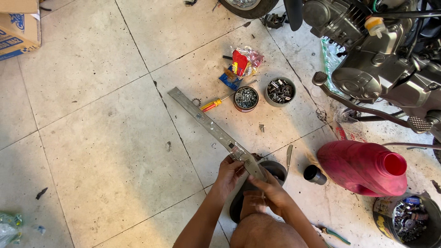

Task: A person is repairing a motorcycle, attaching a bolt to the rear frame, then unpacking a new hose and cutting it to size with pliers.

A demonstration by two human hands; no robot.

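Note:
A long flat grey metal bar (206,121) slants from the upper left down to my hands. My left hand (228,173) grips it from the left near its lower end. My right hand (268,190) holds the very end of the bar from below. Both hands sit over a dark round bowl (279,168) on the tiled floor, just above my knee (262,232).
A motorcycle engine (372,59) fills the upper right. A red oil jug (363,167) lies on its side beside its black cap (315,174). Two tins of screws (246,98) and sockets (280,91), a yellow-handled screwdriver (212,105), snack wrappers (243,62), a parts bucket (409,220) and a cardboard box (18,27) are around.

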